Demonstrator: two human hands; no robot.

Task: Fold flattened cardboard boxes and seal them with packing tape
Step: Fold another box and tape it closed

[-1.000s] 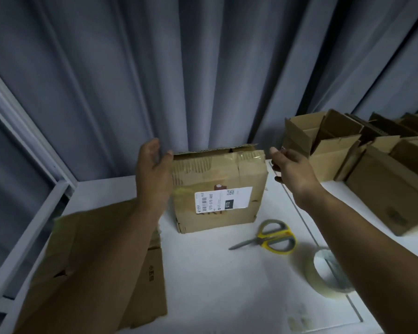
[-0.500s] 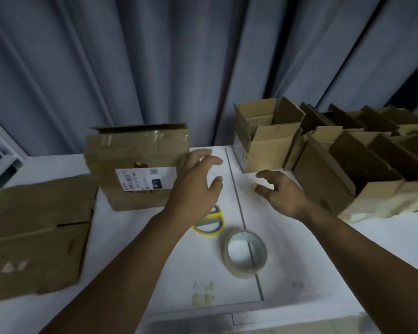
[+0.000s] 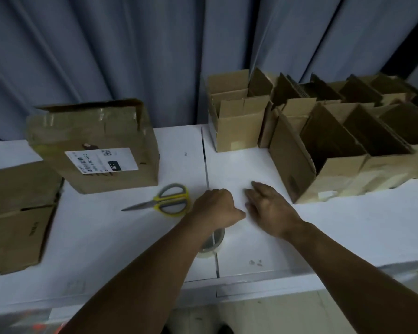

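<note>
Left hand [image 3: 215, 207], curled, now over half-hidden clear tape roll [image 3: 212, 249]

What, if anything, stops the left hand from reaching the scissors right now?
Probably nothing, so likely yes. The scissors lie on the table just to the left of the left hand, with nothing between them. Its fingers are curled, so they would need to open first.

The taped box [image 3: 99, 145] label [image 3: 101, 160] reads "070".
</note>
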